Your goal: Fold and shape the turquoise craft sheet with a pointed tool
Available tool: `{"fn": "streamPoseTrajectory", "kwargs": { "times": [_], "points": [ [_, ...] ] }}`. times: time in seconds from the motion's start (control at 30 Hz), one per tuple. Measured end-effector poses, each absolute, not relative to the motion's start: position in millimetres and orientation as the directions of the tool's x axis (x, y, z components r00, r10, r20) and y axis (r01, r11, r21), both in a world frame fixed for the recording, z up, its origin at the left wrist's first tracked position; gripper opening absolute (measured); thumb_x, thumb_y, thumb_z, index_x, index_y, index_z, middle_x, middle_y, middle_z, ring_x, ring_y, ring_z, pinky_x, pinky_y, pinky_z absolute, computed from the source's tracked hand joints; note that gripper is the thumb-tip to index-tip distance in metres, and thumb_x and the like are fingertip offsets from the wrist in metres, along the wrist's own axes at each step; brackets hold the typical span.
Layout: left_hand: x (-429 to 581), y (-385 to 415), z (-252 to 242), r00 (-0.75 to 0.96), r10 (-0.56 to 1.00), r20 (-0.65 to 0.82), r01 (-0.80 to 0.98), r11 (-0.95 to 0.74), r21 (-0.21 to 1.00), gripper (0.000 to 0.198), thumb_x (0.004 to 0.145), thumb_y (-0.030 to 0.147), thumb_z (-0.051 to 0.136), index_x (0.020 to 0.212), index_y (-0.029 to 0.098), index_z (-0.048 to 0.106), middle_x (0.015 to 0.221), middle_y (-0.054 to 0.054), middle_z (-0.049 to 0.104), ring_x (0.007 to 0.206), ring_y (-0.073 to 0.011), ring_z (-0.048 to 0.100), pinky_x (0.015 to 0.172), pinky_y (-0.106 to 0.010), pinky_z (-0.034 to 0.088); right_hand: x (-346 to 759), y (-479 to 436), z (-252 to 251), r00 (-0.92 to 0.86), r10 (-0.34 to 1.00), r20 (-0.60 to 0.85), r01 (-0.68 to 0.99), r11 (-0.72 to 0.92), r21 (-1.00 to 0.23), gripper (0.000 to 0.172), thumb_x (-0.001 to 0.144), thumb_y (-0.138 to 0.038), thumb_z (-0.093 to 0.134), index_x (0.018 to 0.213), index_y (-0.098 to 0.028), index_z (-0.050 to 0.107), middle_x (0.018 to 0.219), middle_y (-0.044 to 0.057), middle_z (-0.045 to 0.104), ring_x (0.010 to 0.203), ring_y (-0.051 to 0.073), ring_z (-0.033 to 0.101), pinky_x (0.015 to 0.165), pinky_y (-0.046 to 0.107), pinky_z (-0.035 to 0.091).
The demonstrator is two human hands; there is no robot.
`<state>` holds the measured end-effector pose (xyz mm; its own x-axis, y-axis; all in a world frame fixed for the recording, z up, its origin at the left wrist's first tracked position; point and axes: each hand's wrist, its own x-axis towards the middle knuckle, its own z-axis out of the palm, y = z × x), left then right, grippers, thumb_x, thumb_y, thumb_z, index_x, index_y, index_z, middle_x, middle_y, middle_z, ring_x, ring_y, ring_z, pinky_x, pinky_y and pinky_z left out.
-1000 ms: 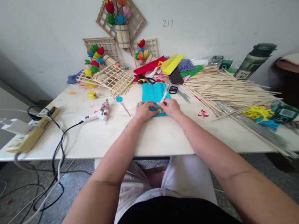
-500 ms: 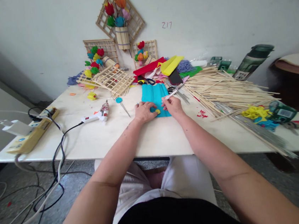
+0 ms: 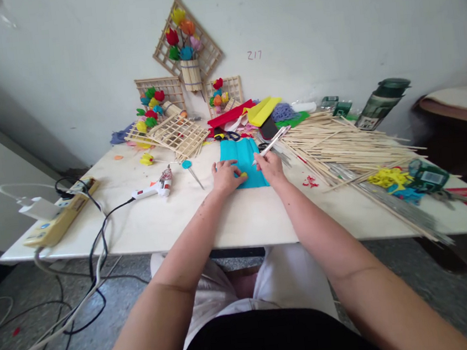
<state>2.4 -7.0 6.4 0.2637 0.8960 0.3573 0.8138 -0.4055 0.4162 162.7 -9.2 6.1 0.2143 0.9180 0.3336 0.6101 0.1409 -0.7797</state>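
A sheet of bright blue crepe paper [image 3: 241, 151] with lengthwise creases lies flat on the table in front of me. On its left side rests my left hand [image 3: 227, 178], with thumb and forefinger on a small yellow paper piece [image 3: 244, 174], partly hidden by the fingers. My right hand [image 3: 270, 166] grips a white pen [image 3: 270, 141] at the sheet's right edge. The pen slants up to the right, its tip close to the blue paper. A blue round piece on a metal stem [image 3: 187, 165] lies left of the left hand.
To the left are a glue gun [image 3: 154, 190] and a power strip [image 3: 60, 215] with trailing cables. Scissors [image 3: 228, 136] sit behind the sheet, near bamboo lattices [image 3: 181, 136]. Many thin sticks [image 3: 338, 141] cover the right side. A green bottle [image 3: 382, 105] stands behind.
The camera view has tilted upward a little. The yellow piece shows less between my left fingers. The pen is held more clearly raised, with its tip shifted slightly left.
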Motion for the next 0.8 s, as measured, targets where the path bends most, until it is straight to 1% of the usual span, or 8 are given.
{"fn": "streamPoseTrajectory", "kwargs": {
  "times": [0.07,0.1,0.17,0.23,0.33,0.53,0.63,0.8],
  "points": [
    [-5.7,0.0,8.3,0.165,0.899,0.406,0.726,-0.389,0.567,0.014,0.068,0.033,0.067,0.065,0.020,0.066,0.112,-0.002,0.065,0.106,-0.0236,0.053,0.097,-0.040,0.037,164.1,-9.7,9.0,0.257,0.908,0.330,0.572,0.132,-0.810,0.042,0.079,-0.056,0.041,0.066,-0.020,0.056,0.055,-0.001,0.058,0.060,0.014,0.057,0.063,0.026,0.043],
    [-11.2,4.0,8.9,0.091,0.904,0.417,0.661,-0.368,0.654,0.015,0.068,0.033,0.067,0.064,0.019,0.065,0.107,-0.004,0.066,0.099,-0.0208,0.057,0.090,-0.034,0.042,164.8,-9.7,10.2,0.269,0.907,0.324,0.556,0.128,-0.821,0.043,0.078,-0.058,0.042,0.064,-0.020,0.055,0.054,-0.001,0.057,0.059,0.014,0.056,0.063,0.025,0.043],
    [-23.8,11.9,8.9,-0.055,0.901,0.431,0.530,-0.339,0.777,0.017,0.069,0.033,0.065,0.066,0.016,0.064,0.098,-0.005,0.068,0.086,-0.0163,0.061,0.079,-0.027,0.046,166.0,-9.2,12.4,0.261,0.916,0.304,0.550,0.118,-0.827,0.045,0.076,-0.062,0.042,0.063,-0.020,0.055,0.052,-0.002,0.056,0.058,0.014,0.055,0.061,0.025,0.042],
    [-36.1,17.8,7.6,-0.187,0.907,0.378,0.466,-0.257,0.847,0.021,0.071,0.036,0.061,0.071,0.016,0.065,0.078,-0.003,0.068,0.071,-0.0143,0.061,0.066,-0.024,0.046,166.7,-8.9,14.8,0.239,0.930,0.279,0.581,0.093,-0.809,0.048,0.076,-0.063,0.041,0.062,-0.020,0.055,0.053,-0.001,0.057,0.060,0.015,0.056,0.060,0.025,0.040],
    [-48.5,21.1,5.7,-0.225,0.929,0.293,0.447,-0.169,0.879,0.026,0.071,0.040,0.061,0.064,0.015,0.063,0.059,-0.001,0.063,0.056,-0.0125,0.058,0.053,-0.022,0.042,167.2,-10.5,19.0,0.201,0.949,0.242,0.687,0.039,-0.725,0.049,0.078,-0.062,0.039,0.060,-0.020,0.055,0.058,0.001,0.060,0.064,0.015,0.056,0.059,0.025,0.038],
    [-48.7,23.0,16.2,-0.142,0.986,0.082,0.529,0.005,0.849,0.022,0.067,0.036,0.065,0.061,0.015,0.062,0.057,-0.002,0.065,0.047,-0.0099,0.055,0.049,-0.021,0.043,167.9,-18.4,18.9,0.139,0.976,0.170,0.893,-0.049,-0.448,0.048,0.077,-0.061,0.041,0.062,-0.020,0.062,0.072,0.005,0.067,0.075,0.019,0.060,0.058,0.026,0.036],
    [-44.8,29.0,29.2,-0.090,0.995,0.037,0.549,0.018,0.836,0.018,0.072,0.029,0.060,0.062,0.014,0.062,0.063,-0.005,0.067,0.046,-0.0089,0.055,0.048,-0.020,0.043,164.8,-20.8,18.0,0.110,0.984,0.142,0.937,-0.055,-0.345,0.049,0.077,-0.062,0.040,0.068,-0.021,0.066,0.081,0.007,0.068,0.081,0.021,0.061,0.061,0.027,0.039],
    [-39.4,39.1,44.7,0.056,0.998,-0.001,0.526,-0.028,0.850,0.023,0.081,0.029,0.052,0.068,0.013,0.061,0.078,-0.007,0.071,0.049,-0.0068,0.056,0.046,-0.018,0.042,152.0,-17.7,28.8,0.035,0.993,0.111,0.973,-0.008,-0.232,0.047,0.079,-0.058,0.041,0.081,-0.020,0.069,0.092,0.012,0.068,0.090,0.027,0.062,0.068,0.033,0.044]
  ]
}}
